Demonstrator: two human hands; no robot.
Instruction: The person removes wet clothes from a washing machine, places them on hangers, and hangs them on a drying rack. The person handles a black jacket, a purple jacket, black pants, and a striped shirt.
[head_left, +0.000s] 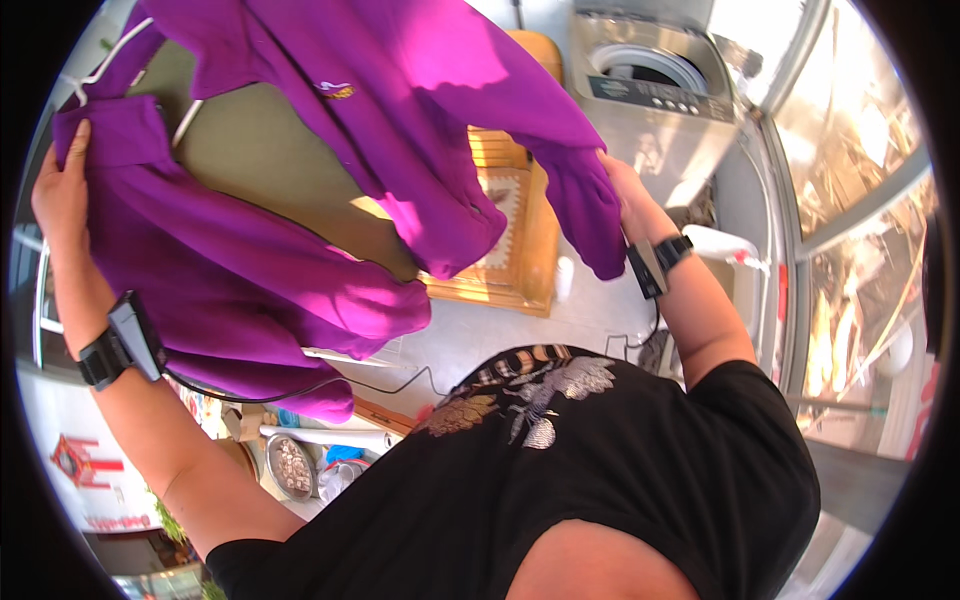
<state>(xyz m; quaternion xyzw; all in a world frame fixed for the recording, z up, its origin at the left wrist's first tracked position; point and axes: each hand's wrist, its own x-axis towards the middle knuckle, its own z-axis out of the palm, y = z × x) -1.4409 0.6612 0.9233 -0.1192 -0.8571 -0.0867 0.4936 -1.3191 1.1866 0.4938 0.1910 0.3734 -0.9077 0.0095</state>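
Note:
A purple zip-front jacket (465, 82) hangs spread open before me, its olive inside (255, 157) showing between the two front panels. Small embroidery marks one panel. At the neck, parts of a white clothes hanger (112, 60) show; the rest is hidden by cloth. My left hand (64, 187) grips the purple cloth near the hanger's end, thumb on the near side. On the other side, my right hand (634, 195) holds a sleeve (577, 202), its fingers mostly hidden behind the fabric. The jacket's lower edges hang above the floor.
A top-loading washing machine (656, 112) stands with its drum exposed at upper right. Beyond the jacket is a wooden chair or stool (536, 277), with a white bottle (564, 279) beside it. A metal basin (291, 466) sits lower left. Black cables (375, 386) trail from my wrist devices.

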